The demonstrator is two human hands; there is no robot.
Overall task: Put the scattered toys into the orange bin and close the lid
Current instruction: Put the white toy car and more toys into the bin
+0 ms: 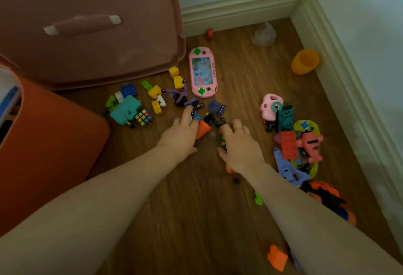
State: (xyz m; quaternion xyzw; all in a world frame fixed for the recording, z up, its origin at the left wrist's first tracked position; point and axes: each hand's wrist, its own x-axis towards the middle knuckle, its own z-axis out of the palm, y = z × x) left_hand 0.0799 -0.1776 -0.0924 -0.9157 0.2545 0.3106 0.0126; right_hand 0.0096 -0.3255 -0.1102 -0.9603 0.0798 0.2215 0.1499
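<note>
The orange bin (50, 143) stands at the left with its pinkish lid (87, 24) swung up and open. Toys lie scattered on the wooden floor. My left hand (182, 136) reaches over a small pile, index finger stretched out, touching an orange cone piece (203, 129) and small black toy pieces (210, 117). My right hand (239, 143) is just right of the pile, fingers curled over small black and yellow pieces (222, 143) at its thumb side. A pink water game (202, 71), a Rubik's cube (144, 117) and a teal toy (125, 110) lie beyond.
Yellow, blue and green bricks (156, 93) lie near the lid. At the right, along the skirting board, are a pink toy camera (270, 106), a red brick (289, 145), a purple plane (287, 170) and an orange cup (305, 61). An orange brick (277, 257) sits near my right forearm.
</note>
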